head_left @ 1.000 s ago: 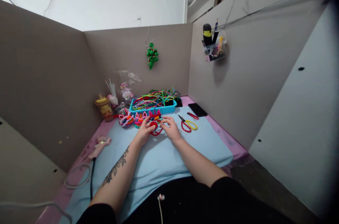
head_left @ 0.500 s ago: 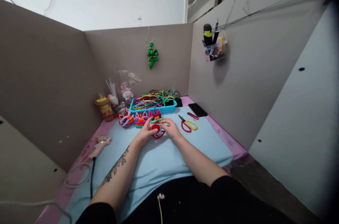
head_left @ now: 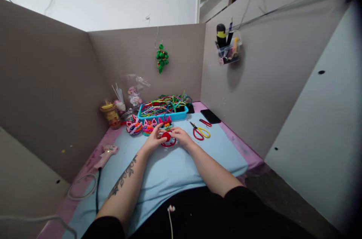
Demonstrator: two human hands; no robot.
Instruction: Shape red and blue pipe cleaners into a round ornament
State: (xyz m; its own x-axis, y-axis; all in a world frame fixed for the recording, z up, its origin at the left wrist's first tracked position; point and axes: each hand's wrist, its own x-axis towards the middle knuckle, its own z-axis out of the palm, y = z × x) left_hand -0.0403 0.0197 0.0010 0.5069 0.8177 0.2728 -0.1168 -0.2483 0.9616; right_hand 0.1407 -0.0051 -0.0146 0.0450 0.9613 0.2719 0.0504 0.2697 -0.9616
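Note:
A red round piece with a looped red strand (head_left: pixel 166 137) is between my hands, over the light blue cloth. My left hand (head_left: pixel 154 139) is closed on its left side, thumb across the front. At its right edge, the fingers of my right hand (head_left: pixel 181 136) are pinched together on the same piece. Just beyond my hands sit small colourful fuzzy figures, a pink and orange one (head_left: pixel 149 127) and a pink and purple one (head_left: pixel 134 127). Scissors with red and yellow handles (head_left: pixel 200 132) lie to the right.
A blue tray (head_left: pixel 175 117) of coloured stems stands at the back. A phone (head_left: pixel 210 116) and a red tool (head_left: pixel 205 123) lie right. A pink glue gun (head_left: pixel 106 155) and a jar (head_left: pixel 112 115) are left. Grey partitions (head_left: pixel 240 80) enclose the table.
The red piece has turned slightly between my fingers, and its looped strand sits a little higher. The whole view has shifted slightly.

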